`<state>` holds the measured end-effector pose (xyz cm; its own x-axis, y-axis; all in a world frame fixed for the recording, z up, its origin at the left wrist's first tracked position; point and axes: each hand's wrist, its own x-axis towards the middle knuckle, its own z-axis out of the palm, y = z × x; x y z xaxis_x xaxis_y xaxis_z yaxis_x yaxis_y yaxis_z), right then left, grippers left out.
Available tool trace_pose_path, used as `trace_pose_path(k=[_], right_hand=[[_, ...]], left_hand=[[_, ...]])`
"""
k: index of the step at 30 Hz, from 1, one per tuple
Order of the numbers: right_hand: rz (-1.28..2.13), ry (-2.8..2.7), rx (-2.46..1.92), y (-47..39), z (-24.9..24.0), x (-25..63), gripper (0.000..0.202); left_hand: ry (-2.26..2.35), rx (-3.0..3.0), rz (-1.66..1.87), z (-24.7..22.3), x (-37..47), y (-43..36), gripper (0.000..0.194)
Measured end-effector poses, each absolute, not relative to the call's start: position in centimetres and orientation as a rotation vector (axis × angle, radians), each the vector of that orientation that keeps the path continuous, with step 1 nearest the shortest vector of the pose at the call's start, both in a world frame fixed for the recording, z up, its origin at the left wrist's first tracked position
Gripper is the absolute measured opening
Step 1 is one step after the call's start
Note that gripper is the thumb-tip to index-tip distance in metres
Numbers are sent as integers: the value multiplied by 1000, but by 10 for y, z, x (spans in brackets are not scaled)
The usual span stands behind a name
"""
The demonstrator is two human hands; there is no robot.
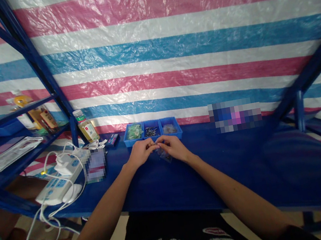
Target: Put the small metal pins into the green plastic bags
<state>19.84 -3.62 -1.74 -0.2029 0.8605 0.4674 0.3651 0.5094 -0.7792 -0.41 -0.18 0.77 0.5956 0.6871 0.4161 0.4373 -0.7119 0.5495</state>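
My left hand point(141, 153) and my right hand point(173, 147) meet over the blue table, just in front of three joined blue bins. Both hands are closed, fingertips pinched together around a small clear plastic bag point(164, 155), which hangs below them with something dark in it. Green-tinted pieces fill the left bin point(134, 132). Dark, thin metal pieces lie in the middle bin point(151, 131). In the right bin point(170, 128) are clear, pale pieces.
Left of my arms are a white power strip point(62, 178) with looping cables, a blurred phone-like item point(95, 165) and a bottle point(86, 125). Blue frame bars rise at both sides. A pixelated object point(235, 115) lies at the back right.
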Motion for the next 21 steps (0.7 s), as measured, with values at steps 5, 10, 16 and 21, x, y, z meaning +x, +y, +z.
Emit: trace_pose_path(k=[5, 10, 16, 21], right_hand=[[698, -1716, -1034, -34, -19, 199, 15], [700, -1690, -1037, -34, -17, 198, 16], [730, -1706, -1064, -37, -14, 196, 15], [719, -1701, -1049, -38, -15, 197, 17]], left_hand=[[825, 2484, 911, 10, -2, -4, 36], [797, 2485, 997, 11, -1, -4, 31], [887, 2435, 1090, 15, -2, -6, 30], [892, 2416, 1079, 16, -1, -6, 31]])
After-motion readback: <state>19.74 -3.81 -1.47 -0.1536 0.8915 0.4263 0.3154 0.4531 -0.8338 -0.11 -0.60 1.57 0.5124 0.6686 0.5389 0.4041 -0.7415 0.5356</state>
